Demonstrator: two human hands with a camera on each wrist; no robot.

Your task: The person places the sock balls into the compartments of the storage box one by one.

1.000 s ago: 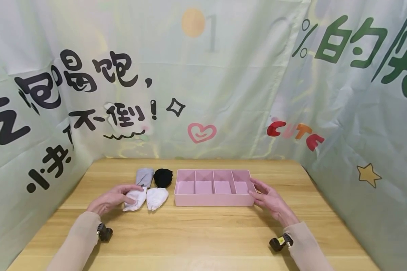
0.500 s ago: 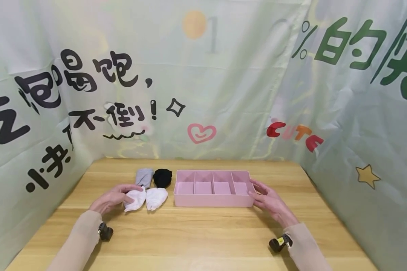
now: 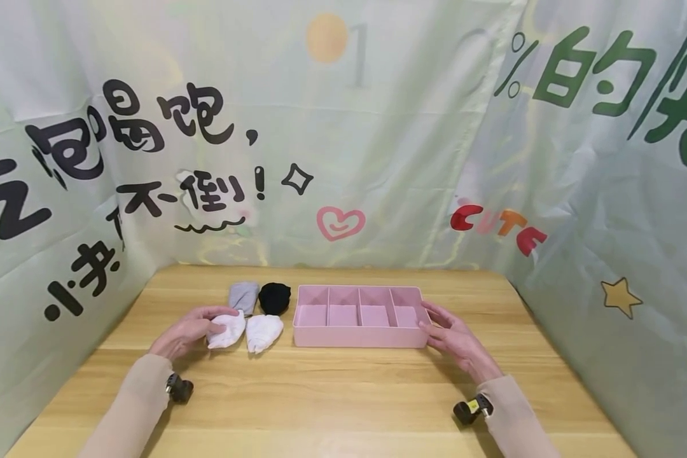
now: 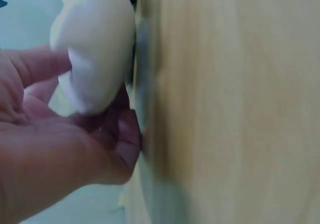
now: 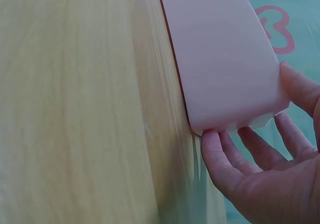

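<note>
In the head view my left hand [image 3: 189, 331] pinches a folded white sock [image 3: 227, 332] at its left side. The left wrist view shows the thumb on one face of this white sock [image 4: 97, 49] and fingers under it, close over the table. Beside it lies a second white sock [image 3: 264, 333], with a folded grey sock [image 3: 243, 298] and a balled black sock [image 3: 275, 298] behind. My right hand [image 3: 457, 337] holds the right end of a pink divided box [image 3: 360, 338]. In the right wrist view its fingers touch the end wall and the thumb lies at the rim.
The wooden table [image 3: 320, 401] has printed cloth [image 3: 389, 146] hanging along its back and both sides. Thin dividers split the pink box into several bare compartments. A small black camera is strapped at each wrist.
My left hand has raised the white sock slightly. The right hand, the box and the other socks have stayed in place.
</note>
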